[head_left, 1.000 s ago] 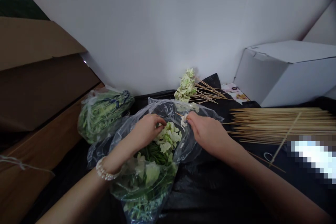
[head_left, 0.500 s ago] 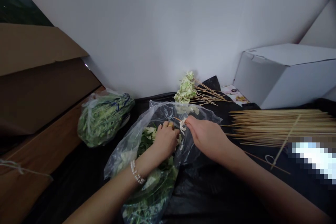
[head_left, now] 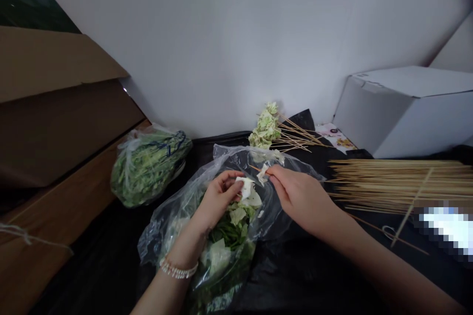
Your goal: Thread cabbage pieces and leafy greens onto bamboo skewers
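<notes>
Over an open clear plastic bag (head_left: 162,231), my left hand (head_left: 221,197) pinches a pale cabbage leaf piece (head_left: 248,191) between thumb and fingers. My right hand (head_left: 295,192) grips a thin wooden skewer (head_left: 254,167), its tip pointing left. A small whitish leaf piece (head_left: 262,175) is threaded on the skewer just beside the right fingertips. The two hands are close together but apart. Inside the bag lie green leafy vegetables (head_left: 227,234) and more pale leaf pieces (head_left: 218,256).
Skewers loaded with cabbage (head_left: 266,128) lie by the wall. Many bare skewers (head_left: 391,184) are bundled at right, near a white box (head_left: 410,113). A tied bag of greens (head_left: 148,167) sits left, beside a cardboard box (head_left: 55,108). Black sheeting (head_left: 288,275) covers the surface.
My left hand has come up out of the bag's greens holding a cabbage leaf piece. My right hand still holds the skewer, at nearly the same spot.
</notes>
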{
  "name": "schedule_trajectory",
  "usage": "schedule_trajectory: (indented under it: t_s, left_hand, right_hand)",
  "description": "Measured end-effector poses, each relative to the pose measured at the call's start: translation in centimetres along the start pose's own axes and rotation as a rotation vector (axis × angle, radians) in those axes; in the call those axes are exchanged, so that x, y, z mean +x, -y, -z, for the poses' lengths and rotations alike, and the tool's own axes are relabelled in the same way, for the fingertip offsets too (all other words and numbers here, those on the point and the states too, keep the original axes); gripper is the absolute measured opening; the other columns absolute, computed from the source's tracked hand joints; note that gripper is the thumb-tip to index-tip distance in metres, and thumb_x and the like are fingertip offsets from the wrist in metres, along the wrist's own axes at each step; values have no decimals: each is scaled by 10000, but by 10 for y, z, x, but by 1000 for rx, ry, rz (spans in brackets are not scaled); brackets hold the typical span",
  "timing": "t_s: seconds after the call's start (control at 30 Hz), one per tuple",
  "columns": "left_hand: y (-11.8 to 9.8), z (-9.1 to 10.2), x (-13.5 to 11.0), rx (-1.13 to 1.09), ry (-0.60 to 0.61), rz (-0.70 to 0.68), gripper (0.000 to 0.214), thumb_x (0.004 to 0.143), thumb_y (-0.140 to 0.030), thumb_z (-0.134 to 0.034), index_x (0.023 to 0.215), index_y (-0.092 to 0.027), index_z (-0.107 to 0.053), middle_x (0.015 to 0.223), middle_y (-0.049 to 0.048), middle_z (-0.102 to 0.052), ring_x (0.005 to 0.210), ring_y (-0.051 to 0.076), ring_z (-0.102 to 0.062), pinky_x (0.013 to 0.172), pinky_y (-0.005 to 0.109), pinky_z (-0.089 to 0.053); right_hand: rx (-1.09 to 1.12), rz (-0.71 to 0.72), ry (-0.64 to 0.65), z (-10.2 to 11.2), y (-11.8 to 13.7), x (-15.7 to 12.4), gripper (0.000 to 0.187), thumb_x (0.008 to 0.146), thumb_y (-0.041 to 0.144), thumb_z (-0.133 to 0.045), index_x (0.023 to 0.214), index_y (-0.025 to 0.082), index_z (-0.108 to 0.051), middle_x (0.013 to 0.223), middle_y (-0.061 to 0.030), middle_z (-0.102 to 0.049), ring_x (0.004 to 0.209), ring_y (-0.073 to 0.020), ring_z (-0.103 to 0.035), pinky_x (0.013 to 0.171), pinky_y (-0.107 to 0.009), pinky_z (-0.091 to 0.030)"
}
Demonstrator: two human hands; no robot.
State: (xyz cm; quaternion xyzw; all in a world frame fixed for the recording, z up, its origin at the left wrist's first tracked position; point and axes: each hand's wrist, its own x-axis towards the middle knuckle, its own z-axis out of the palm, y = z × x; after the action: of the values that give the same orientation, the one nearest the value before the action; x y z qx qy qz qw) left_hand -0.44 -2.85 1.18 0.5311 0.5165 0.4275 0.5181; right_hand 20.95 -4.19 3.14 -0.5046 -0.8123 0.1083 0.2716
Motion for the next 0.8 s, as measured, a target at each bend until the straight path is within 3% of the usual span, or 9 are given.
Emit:
schedule_trajectory:
  t_s: [0.1,0.23,0.43,0.6,0.8]
  left_hand:
    - [1,2,-1,-142,12,54,431,671,-372,-826,1034,-182,-690,856,16,-711,728,116,-658,697,225,-539]
    - [2,4,-2,-248,-34,95,398,615,-334,-871,935,-161,-709,843,21,-713,722,116,-678,710,219,-551]
    - [2,4,-2,-225,-55,76,369,614,-351,-870,878,-157,-699,819,14,-714,689,105,-654,691,212,-530]
    - [3,3,1,-161,-132,12,331,623,-357,-855,838,-157,-702,726,-7,-700,560,66,-563,560,172,-447]
    - [6,3,2,-200,-144,-11,334,596,-336,-875,822,-161,-702,777,-3,-719,651,84,-618,644,182,-499]
  right_hand:
    - [46,28,-20,-2,0,-2,275,967,181,-370,1117,186,-602,959,-59,-690,882,-194,-641,721,-293,-411]
    - [65,95,-18,-1,1,-4,340,953,153,-372,1194,197,-609,1032,-87,-685,924,-208,-645,779,-323,-457]
    - [-6,99,71,5,6,-8,426,937,134,-385,1299,250,-577,906,-56,-710,839,-207,-665,732,-318,-480]
    - [-76,87,114,7,9,-9,366,890,90,-410,1158,205,-632,860,-45,-707,727,-173,-648,608,-270,-390]
    - [-121,45,174,5,12,-8,280,872,81,-454,1024,223,-641,807,-16,-712,675,-164,-635,538,-288,-238]
